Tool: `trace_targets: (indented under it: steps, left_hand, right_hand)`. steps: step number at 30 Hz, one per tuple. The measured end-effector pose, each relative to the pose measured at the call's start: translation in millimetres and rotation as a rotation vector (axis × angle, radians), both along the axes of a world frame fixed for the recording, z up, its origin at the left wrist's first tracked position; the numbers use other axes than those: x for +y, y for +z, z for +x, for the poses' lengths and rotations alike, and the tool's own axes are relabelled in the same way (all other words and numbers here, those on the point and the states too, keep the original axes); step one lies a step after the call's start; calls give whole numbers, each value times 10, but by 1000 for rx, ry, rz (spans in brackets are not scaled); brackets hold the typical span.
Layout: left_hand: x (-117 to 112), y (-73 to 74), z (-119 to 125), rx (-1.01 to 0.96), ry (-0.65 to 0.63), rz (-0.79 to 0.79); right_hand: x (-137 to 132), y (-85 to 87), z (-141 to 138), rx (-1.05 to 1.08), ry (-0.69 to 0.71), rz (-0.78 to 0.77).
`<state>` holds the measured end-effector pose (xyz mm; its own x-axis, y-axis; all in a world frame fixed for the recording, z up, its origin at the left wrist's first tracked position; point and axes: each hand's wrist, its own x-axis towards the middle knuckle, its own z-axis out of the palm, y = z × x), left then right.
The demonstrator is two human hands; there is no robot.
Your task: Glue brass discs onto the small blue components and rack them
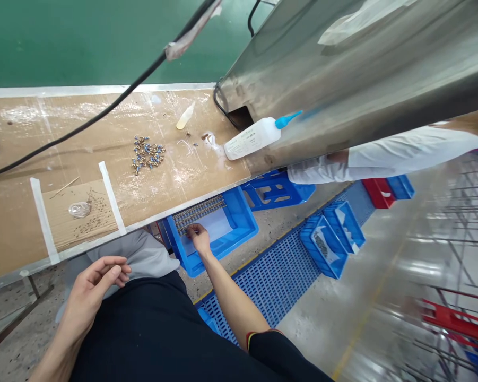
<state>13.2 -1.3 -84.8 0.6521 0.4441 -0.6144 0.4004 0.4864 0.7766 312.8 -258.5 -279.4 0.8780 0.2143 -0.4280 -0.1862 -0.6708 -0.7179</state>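
My right hand point(199, 237) reaches into a blue plastic bin point(244, 225) below the bench edge. Its fingers are closed at the near end of rows of small brass-coloured parts point(201, 210); whatever sits between the fingertips is hidden. A white sheet point(218, 225) lines the bin beside the rows. Over my lap, my left hand point(99, 281) hangs with its fingers loosely curled and apart, holding nothing. On the brown bench top point(175, 183) lies a loose pile of small brass-and-blue parts point(147, 155).
A white bottle with a blue nozzle point(254, 138) lies by a metal housing point(322, 79). Left of the pile is a taped cardboard piece point(63, 233) with a clear round item point(79, 209). A black cable point(115, 106) crosses above. Another person's white sleeve point(401, 151) shows at right.
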Motion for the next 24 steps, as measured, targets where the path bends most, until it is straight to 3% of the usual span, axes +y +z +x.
trace_targets:
  steps: [4,8,11,13,15,18,21,24]
  left_hand:
    - [-21,24,-2,-16,19,4]
    - [-9,59,-1,-47,13,31]
    - [10,120,4,-57,-28,83]
    - [25,171,-18,-56,-48,118]
    - [49,208,-89,-53,-43,147]
    - [108,201,-325,-32,46,207]
    - [157,188,-699,23,239,278]
    - [186,321,-1128,84,462,358]
  right_hand:
    - [77,417,-25,-245,-113,75]
    - [387,1078,-40,-436,-116,237]
    - [927,1603,-59,-495,96,342]
    - [1396,1854,-49,-539,454,369]
    - [1864,1978,-4,-596,669,386]
    - [2399,1985,89,-671,793,299]
    - [2627,1970,118,-712,903,125]
    - [2624,1997,155,-659,1015,-16]
